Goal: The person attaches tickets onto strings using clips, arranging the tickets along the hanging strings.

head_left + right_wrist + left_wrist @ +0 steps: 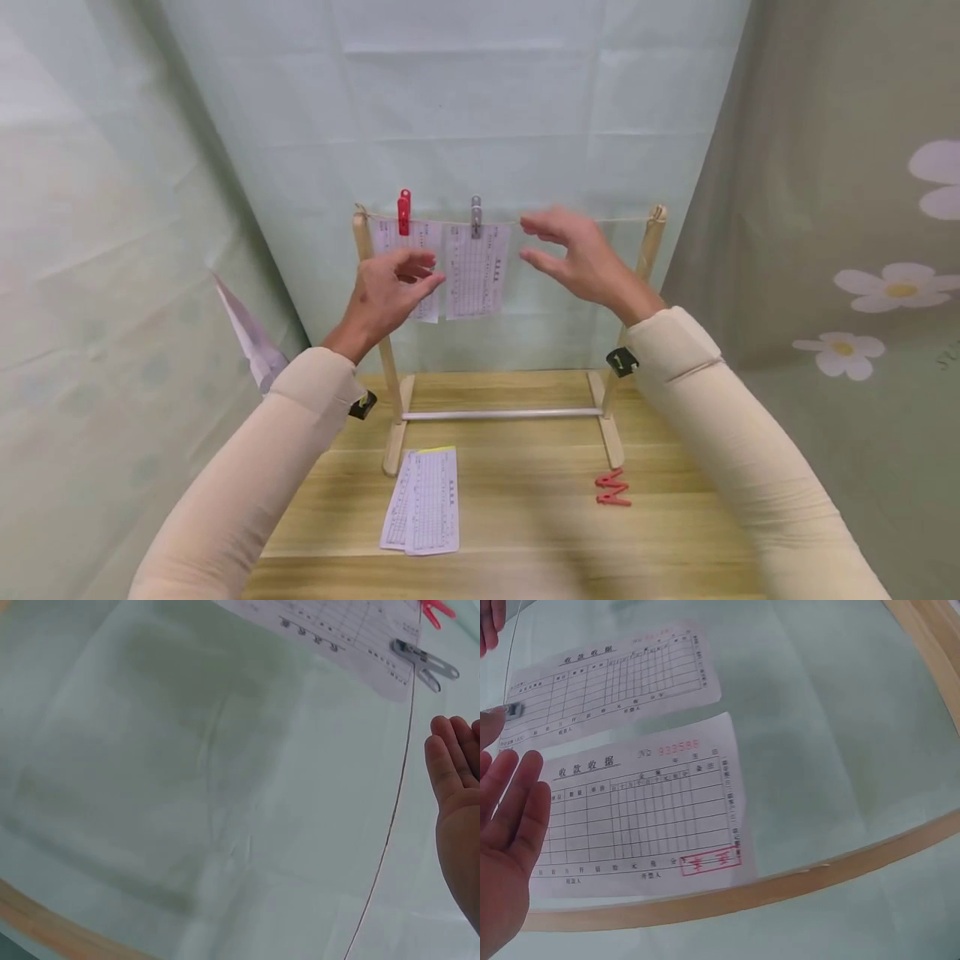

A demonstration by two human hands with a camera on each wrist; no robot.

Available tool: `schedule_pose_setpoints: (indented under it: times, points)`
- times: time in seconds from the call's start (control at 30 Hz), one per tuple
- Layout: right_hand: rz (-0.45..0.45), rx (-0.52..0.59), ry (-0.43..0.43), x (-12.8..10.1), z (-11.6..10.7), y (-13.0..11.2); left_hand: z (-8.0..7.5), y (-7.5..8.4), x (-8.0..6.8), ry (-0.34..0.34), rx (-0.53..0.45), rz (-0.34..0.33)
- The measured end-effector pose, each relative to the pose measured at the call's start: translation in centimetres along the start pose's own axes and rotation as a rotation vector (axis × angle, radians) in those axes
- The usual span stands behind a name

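Observation:
Two printed receipt slips hang from a string (618,220) on a wooden stand (651,242). A red clothespin (405,215) holds the left receipt (427,234), and a grey clothespin (476,218) holds the right receipt (477,279). In front of the left receipt is my left hand (390,292), partly covering it, with its fingers loosely bent and nothing in them. My right hand (581,254) is raised by the string, right of the grey clothespin; its thumb and fingers are apart. In the right wrist view the right hand (459,802) holds nothing.
More receipt slips (432,504) lie overlapped on the wooden table (525,533), near the stand's left foot. Red clothespins (613,487) lie by the right foot. A white rod (502,413) joins the feet. Pale cloth (465,100) hangs behind and at both sides.

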State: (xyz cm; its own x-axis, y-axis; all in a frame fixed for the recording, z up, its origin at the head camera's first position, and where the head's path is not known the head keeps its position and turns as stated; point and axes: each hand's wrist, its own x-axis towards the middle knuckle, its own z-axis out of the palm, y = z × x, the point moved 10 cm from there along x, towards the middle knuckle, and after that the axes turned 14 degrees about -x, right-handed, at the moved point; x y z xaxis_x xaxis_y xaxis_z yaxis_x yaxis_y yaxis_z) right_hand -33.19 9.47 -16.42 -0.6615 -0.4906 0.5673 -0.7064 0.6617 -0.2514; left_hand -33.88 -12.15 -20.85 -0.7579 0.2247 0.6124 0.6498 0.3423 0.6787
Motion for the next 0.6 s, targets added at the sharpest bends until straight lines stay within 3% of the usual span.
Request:
schedule_pose_setpoints:
  times: [0.13,0.6]
  points:
    - [-0.025,-0.015,-0.002,-2.0,0.0,-0.1,0.2,-0.1,-0.6,-0.019,0.003,0.015]
    - [0.043,-0.003,-0.036,-7.5,1.2,2.2,0.3,-1.9,-3.5,-0.067,0.03,-0.01]
